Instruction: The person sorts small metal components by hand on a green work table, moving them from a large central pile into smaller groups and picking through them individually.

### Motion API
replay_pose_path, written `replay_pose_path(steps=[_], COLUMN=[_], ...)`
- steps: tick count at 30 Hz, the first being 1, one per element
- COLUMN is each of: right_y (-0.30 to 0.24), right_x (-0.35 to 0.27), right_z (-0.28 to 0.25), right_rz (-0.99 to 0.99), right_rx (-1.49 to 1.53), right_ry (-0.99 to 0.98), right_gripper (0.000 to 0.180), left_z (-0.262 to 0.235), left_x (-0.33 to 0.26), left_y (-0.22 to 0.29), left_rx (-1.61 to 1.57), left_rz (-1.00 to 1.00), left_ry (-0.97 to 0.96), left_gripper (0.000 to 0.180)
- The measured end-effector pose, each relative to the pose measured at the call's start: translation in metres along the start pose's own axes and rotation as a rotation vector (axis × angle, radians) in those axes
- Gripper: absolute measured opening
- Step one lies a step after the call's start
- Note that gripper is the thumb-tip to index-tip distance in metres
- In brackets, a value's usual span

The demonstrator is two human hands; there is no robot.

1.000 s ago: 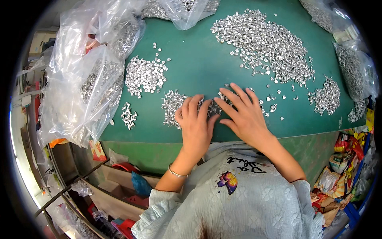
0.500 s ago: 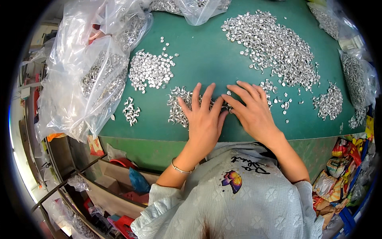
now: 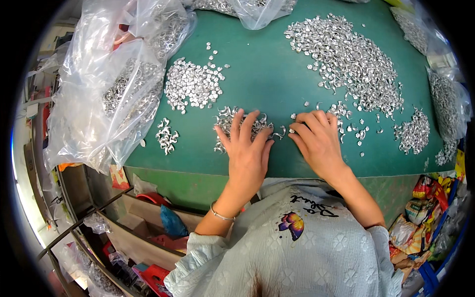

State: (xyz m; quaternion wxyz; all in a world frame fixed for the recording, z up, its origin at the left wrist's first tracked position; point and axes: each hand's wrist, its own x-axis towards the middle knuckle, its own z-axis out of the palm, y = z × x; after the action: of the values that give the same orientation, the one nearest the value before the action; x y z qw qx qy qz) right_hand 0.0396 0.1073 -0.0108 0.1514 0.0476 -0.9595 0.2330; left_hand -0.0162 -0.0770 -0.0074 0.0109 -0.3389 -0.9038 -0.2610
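Observation:
My left hand [image 3: 246, 151] is spread with its fingers apart over a heap of curved, crescent-like silver metal pieces [image 3: 225, 123]. Its fingertips rest among them, hiding part of the heap. To the right, my right hand [image 3: 319, 144] touches the table with bent, slightly parted fingers. Small flower-shaped silver pieces [image 3: 292, 131] lie at its thumb and index tips. Just beyond its knuckles is a loose scatter of mixed silver pieces [image 3: 340, 110]. Between the hands, a few curved pieces [image 3: 280, 132] lie at the heap's edge.
A large mixed heap [image 3: 351, 64] spreads across the far right of the green table [image 3: 252, 64]. Flower-shaped pieces [image 3: 193, 84] form a pile at left, above a small group of curved ones [image 3: 166, 136]. Another pile [image 3: 413, 131] lies right. Clear plastic bags [image 3: 84, 109] crowd the left edge.
My hands have moved apart: the left has shifted slightly left onto the curved pieces, the right slightly right with its fingers more bent. Table space now shows between them.

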Motion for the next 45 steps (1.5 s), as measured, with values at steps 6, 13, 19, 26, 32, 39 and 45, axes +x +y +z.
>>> replay_pose_path(steps=[6,13,19,26,32,39,45], right_y=[0.011,0.008,0.017,0.024,0.038,0.053,0.051], right_x=[0.005,0.018,0.028,0.032,0.075,0.054,0.018], right_z=[-0.002,0.004,-0.008,-0.011,0.004,-0.040,-0.054], right_rz=[0.015,-0.037,-0.023,-0.043,-0.092,0.191,0.139], right_rx=[0.024,-0.017,0.026,0.025,0.076,0.218,0.033], right_ry=[0.046,-0.018,-0.086,-0.130,-0.113,-0.113,-0.083], right_gripper=[0.022,0.020,0.015,0.015,0.014,0.023,0.031], left_z=[-0.003,-0.006,-0.007,-0.008,-0.015,-0.003,0.011], left_x=[-0.003,0.007,0.009,0.010,0.026,0.078,0.108], left_y=[0.004,0.006,0.000,0.001,0.001,-0.008,-0.006], left_rx=[-0.031,0.007,-0.011,0.003,-0.201,-0.424,-0.320], left_rz=[-0.063,0.002,0.061,0.035,-0.033,-0.026,0.137], left_ry=[0.032,0.032,0.048,0.045,0.082,0.032,0.021], left_gripper=[0.025,0.024,0.023,0.021,0.015,0.009,0.016])
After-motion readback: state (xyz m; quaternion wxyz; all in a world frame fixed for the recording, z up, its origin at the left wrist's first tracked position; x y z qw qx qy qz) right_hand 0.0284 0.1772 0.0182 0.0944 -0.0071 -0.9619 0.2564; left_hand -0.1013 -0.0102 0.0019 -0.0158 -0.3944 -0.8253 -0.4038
